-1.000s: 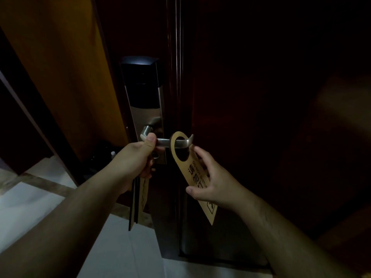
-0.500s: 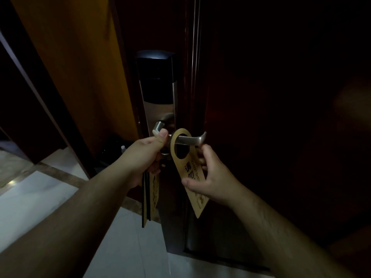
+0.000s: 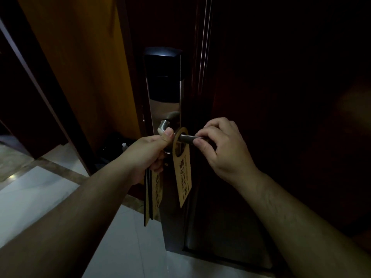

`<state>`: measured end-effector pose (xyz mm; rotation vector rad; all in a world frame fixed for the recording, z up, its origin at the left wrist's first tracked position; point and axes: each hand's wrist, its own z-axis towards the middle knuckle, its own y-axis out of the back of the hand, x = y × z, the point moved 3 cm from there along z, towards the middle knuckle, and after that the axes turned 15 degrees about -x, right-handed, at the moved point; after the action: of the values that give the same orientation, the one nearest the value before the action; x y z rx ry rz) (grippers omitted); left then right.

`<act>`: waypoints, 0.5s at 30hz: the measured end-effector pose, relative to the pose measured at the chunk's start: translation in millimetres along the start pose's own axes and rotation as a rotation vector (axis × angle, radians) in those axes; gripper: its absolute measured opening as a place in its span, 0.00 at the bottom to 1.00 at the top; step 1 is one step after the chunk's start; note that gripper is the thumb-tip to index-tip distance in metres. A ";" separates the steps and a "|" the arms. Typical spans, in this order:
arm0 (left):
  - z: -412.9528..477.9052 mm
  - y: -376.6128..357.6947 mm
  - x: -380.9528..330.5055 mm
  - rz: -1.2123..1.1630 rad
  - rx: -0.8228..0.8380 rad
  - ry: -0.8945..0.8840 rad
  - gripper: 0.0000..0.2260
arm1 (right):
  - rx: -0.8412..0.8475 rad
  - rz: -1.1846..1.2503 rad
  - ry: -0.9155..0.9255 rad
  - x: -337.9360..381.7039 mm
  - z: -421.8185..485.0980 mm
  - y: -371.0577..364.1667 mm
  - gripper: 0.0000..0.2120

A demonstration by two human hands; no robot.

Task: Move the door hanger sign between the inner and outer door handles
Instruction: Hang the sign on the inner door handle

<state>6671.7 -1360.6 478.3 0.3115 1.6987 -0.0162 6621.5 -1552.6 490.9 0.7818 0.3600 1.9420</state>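
Hanging from the metal door handle (image 3: 185,137) at the centre of the frame, the door hanger sign (image 3: 182,173) has its round hole threaded over the lever, and its tan card with dark printed characters drops down in front of the door's edge. The right hand (image 3: 222,149) is curled over the outer end of the lever, fingers (image 3: 204,135) pinched on the metal just right of the sign's loop, so the tip of the handle is hidden beneath them; its grip is closed on the handle. The left hand (image 3: 149,152) is clenched just left of the loop, thumb up near the bend of the lever, grasping a bundle of more hangers (image 3: 152,194) that dangle below the fist. How many cards are in that bundle is hard to make out, since they show mostly edge-on and in shadow. Above the handle, the lock plate (image 3: 164,93) rises with a dark upper housing catching faint light. The door (image 3: 281,117) fills the right side of the frame, nearly black, with little detail to see. Pale floor tiles (image 3: 40,193) show at lower left, and a small dark heap with a whitish object lies against the orange wall (image 3: 80,67), too dim to identify. Both forearms are cut off by the bottom edge.
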 end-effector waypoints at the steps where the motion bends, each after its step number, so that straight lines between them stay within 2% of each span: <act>1: -0.4 0.3 -0.4 0.001 0.006 -0.002 0.26 | 0.047 -0.004 0.030 2.0 3.1 -1.5 0.14; 4: -4.0 0.3 0.9 0.032 0.028 -0.022 0.28 | 0.159 0.001 0.059 4.0 5.7 -6.6 0.11; 9: -10.7 4.2 13.7 -0.022 0.030 -0.097 0.29 | 0.136 0.080 0.003 4.0 3.8 -9.1 0.10; 15: -22.3 -3.8 14.5 0.065 -0.039 -0.188 0.12 | 0.150 0.124 -0.058 2.6 2.2 -9.6 0.11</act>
<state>6647.6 -1357.2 467.1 0.3255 1.5002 0.0346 6628.6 -1545.9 488.3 0.9755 0.4354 2.0196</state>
